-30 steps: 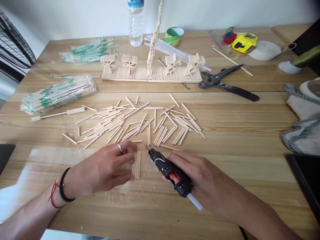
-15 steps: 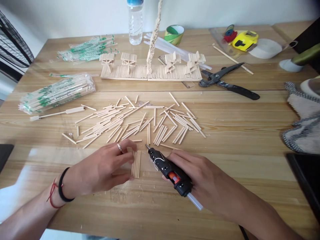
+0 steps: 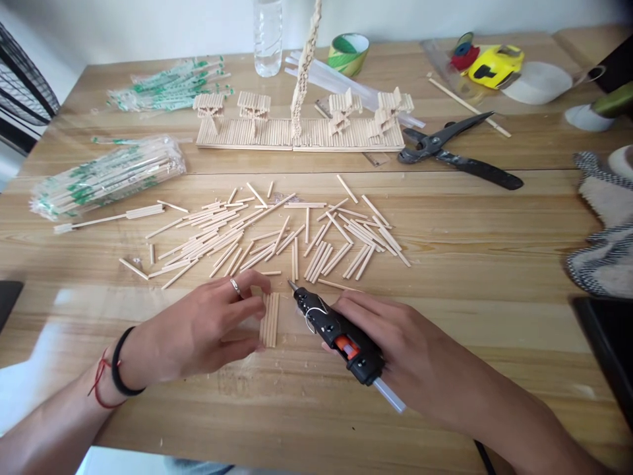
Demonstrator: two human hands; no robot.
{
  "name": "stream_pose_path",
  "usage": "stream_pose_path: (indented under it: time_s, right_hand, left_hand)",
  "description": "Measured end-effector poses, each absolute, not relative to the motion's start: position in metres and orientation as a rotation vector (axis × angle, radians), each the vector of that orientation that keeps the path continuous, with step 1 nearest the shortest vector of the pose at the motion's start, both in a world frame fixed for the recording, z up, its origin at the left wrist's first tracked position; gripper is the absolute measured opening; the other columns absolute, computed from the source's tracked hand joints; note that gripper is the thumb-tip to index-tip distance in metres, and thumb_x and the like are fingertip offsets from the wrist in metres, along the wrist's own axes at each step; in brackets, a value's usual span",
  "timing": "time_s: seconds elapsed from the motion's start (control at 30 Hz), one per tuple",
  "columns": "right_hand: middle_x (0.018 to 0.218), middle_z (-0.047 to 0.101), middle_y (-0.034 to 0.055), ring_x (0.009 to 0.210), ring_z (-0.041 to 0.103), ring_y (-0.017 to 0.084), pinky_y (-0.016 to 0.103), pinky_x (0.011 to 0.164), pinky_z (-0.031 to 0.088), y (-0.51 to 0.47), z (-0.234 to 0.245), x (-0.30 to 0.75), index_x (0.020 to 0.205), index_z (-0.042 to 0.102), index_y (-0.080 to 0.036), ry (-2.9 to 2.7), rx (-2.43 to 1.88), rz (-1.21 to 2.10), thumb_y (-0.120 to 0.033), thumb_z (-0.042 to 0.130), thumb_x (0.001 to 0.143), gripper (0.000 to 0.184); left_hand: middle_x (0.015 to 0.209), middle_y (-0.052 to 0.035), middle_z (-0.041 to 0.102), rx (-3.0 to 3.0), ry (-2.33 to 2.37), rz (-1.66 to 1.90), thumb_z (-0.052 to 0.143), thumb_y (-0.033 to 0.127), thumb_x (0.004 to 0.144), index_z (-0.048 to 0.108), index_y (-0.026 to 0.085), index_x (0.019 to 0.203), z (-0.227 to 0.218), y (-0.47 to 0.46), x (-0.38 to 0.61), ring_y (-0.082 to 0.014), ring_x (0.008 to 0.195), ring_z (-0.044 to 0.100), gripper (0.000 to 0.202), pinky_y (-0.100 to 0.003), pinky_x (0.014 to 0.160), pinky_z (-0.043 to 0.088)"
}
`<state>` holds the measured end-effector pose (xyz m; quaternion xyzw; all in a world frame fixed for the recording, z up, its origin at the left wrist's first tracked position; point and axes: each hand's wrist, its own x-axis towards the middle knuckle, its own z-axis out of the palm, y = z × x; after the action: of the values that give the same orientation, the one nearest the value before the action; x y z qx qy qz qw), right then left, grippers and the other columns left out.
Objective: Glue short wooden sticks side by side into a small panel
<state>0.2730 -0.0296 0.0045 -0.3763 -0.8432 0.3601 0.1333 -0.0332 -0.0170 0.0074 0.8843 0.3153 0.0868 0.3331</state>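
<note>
My right hand [image 3: 390,330] is wrapped round a black hot glue gun [image 3: 336,333]; a clear glue stick [image 3: 390,396] pokes out of its back end. The gun's nozzle points up and left, just off the upper right corner of a small panel of wooden sticks [image 3: 271,320] laid side by side on the table. My left hand [image 3: 217,323] holds this panel by its left side, fingers bent at the top and thumb at the bottom. Many loose short sticks [image 3: 217,237] lie scattered beyond both hands.
Behind the sticks stands a stick model [image 3: 270,140] with a tall post. Bagged sticks [image 3: 111,175] lie at left. Pliers [image 3: 445,152], a yellow tape measure [image 3: 494,66], a tape roll [image 3: 348,54] and a water bottle [image 3: 268,39] are farther back. A cloth [image 3: 606,224] lies at right.
The view has tilted down slightly, so the things at the back sit higher in the picture. Both hands, the glue gun and the panel keep nearly the same places.
</note>
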Motion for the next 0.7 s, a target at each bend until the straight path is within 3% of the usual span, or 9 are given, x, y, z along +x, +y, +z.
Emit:
stream_pose_path:
  time_s: [0.3,0.7]
  right_hand:
    - [0.094,0.073,0.0066,0.083,0.073,0.025,0.035,0.073,0.057,-0.0291,0.0007,0.2736,0.098,0.062,-0.021,-2.446,-1.072,1.016,0.006,0.050,0.084,0.033]
    - [0.091,0.071,0.0043,0.079,0.071,0.023,0.034,0.070,0.055,-0.0300,0.0018,0.2736,0.097,0.061,-0.022,-2.428,-1.087,1.054,0.006,0.051,0.085,0.032]
  left_hand:
    - [0.133,-0.0150,0.061,2.328,0.811,0.237,0.063,0.022,0.105,0.056,0.019,0.110,0.0069,-0.0169,-0.0337,-0.0276,0.112,0.071,0.009,-0.039,0.093,0.060]
    - [0.131,-0.0150,0.063,2.327,0.810,0.269,0.062,0.023,0.105,0.055,0.020,0.108,0.0053,-0.0169,-0.0333,-0.0286,0.109,0.073,0.007,-0.041,0.089,0.061]
